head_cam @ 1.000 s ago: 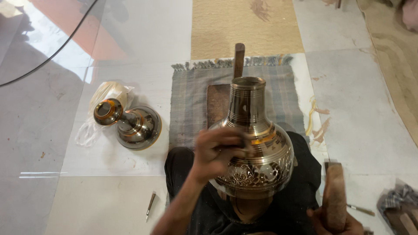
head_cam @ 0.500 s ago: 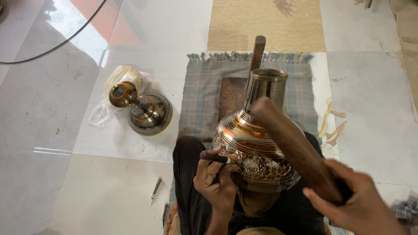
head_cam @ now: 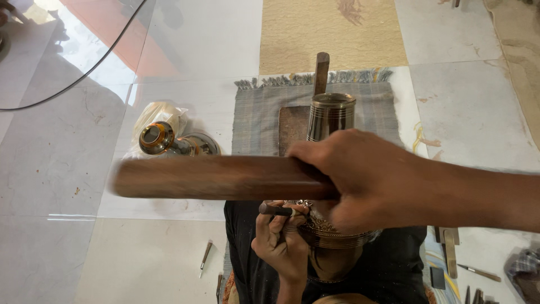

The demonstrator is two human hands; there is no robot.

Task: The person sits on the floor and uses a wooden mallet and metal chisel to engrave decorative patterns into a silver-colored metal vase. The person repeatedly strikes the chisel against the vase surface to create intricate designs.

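The right hand [head_cam: 360, 180] gripped a brown wooden mallet [head_cam: 219, 178] raised above the left hand [head_cam: 281, 245], which pinched a dark chisel [head_cam: 274, 209] against the engraved brass vase [head_cam: 329, 169] resting in the lap beneath both hands.

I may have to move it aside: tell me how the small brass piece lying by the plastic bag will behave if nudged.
The small brass piece lies on its side on the glossy floor, so it may roll in a curve, given its flared base. Polished metal probably slides easily. It looks rigid and likely heavy for its size.
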